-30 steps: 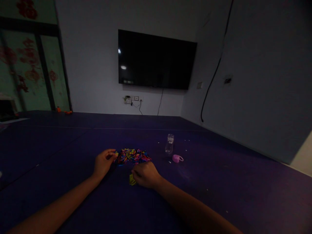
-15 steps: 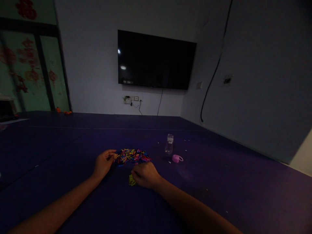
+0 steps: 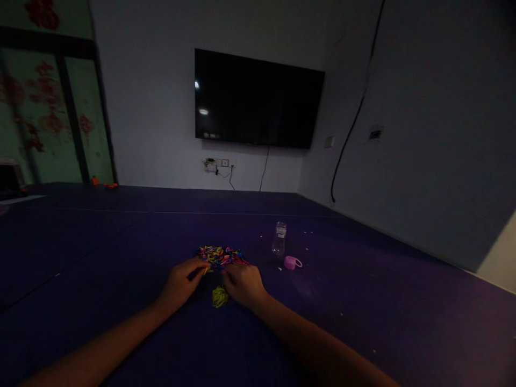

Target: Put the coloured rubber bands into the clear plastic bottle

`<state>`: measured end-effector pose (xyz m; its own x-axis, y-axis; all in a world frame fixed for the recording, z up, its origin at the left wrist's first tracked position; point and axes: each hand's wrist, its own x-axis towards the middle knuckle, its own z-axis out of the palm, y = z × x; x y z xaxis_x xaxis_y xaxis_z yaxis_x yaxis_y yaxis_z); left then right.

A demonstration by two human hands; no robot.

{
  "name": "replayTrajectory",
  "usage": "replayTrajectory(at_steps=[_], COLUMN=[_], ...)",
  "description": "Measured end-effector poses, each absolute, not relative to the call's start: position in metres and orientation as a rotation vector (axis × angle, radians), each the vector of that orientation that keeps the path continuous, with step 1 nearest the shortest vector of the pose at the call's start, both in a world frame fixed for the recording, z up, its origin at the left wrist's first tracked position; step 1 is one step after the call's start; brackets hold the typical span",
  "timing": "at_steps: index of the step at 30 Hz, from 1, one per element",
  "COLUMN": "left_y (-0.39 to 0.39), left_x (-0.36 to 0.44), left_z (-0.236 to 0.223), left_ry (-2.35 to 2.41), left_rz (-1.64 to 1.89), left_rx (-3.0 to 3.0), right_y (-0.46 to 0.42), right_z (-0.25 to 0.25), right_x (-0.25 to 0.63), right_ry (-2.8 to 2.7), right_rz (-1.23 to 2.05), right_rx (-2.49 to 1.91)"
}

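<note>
A heap of small multicoloured bands (image 3: 220,255) lies on the dark purple floor mat (image 3: 121,242). My left hand (image 3: 182,282) is at the heap's near left edge, fingers curled in a pinch on a small yellowish band. Beside it, my right hand (image 3: 242,285) rests knuckles up at the heap's near edge, fingers closed; what they hold is hidden. A small clump of yellow-green bands (image 3: 220,296) sits on the mat between and just below the two hands.
A small clear bottle (image 3: 279,237) stands right of the heap, with a pink lid (image 3: 291,262) lying near it. A black television (image 3: 258,99) hangs on the far wall above a socket with cables. Walls close the right side.
My left hand has moved right and nearer, off the heap's left side, toward my right hand. My right hand has lifted off the yellow-green clump, which now shows fully.
</note>
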<state>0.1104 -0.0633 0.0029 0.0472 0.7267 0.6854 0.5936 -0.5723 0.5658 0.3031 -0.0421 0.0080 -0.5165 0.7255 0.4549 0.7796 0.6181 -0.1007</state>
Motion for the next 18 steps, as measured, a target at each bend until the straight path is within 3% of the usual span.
replayTrajectory(at_steps=[8,18], left_y=[-0.077,-0.076], left_x=[0.128,0.126], left_z=[-0.003,0.001], left_ry=[1.133,1.148], left_rz=[1.194,1.194], left_rx=[2.377,2.366], right_y=[-0.037,-0.036], right_z=[0.009,0.008], right_x=[0.302,0.302], right_ry=[-2.389,-2.437], right_rz=[-0.112,-0.109], right_rx=[-1.366,-1.344])
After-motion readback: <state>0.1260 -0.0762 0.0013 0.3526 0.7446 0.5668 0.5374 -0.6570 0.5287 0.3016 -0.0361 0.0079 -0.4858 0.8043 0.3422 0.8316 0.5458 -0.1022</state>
